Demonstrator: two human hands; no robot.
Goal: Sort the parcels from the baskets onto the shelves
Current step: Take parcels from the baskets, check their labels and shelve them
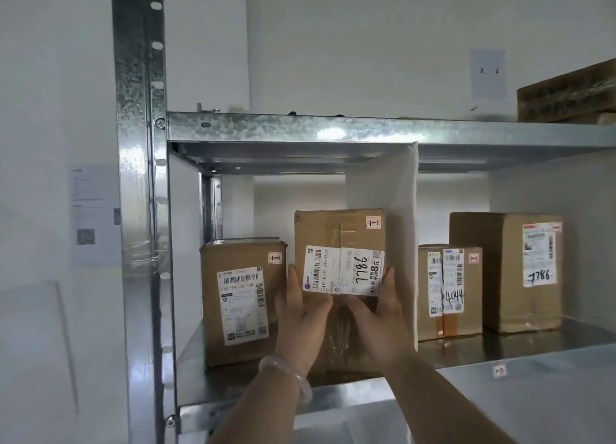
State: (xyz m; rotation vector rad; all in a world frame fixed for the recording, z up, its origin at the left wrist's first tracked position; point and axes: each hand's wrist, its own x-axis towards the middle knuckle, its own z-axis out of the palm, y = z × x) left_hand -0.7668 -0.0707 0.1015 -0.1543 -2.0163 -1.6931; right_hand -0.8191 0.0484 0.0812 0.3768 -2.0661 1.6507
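Head view: hidden bits first. The lower front of the held parcel [340, 260] is covered by both hands, and the tape seam only shows between them. Its right rear edge is lost behind the white divider panel [396, 210], and the side faces can't be seen. The brown carton [566, 93] on the top shelf, upper right of frame, is cut off by the frame edge and its print is blurred. The wall sheet [487, 73] reads "2 2", nothing else legible. The notice with a QR code [95, 210] at left is too blurred to read. The held parcel is a cardboard box at frame centre, standing upright with its long axis vertical and its labelled face to the camera. The label is turned sideways, so the handwritten "7786" runs up the box. It sits in the left bay between the shorter labelled box [240, 297] and the divider, and its base looks seated on the shelf deck [533, 370] near the front lip. The left hand [301, 313], pale bangle [286, 373] on its wrist, has its fingers together, running up the parcel's left edge, with the thumb laid across the front below the label. The right hand [383, 317] mirrors it on the right edge. Both clamp the box from the sides. The right bay, past the divider, holds a small box marked "4044" [450, 290] and, just behind and right of it, a tall box [520, 270] also marked "7786". A galvanised upright [140, 177] runs down the left of frame, with a cross beam [333, 130] above the bay.
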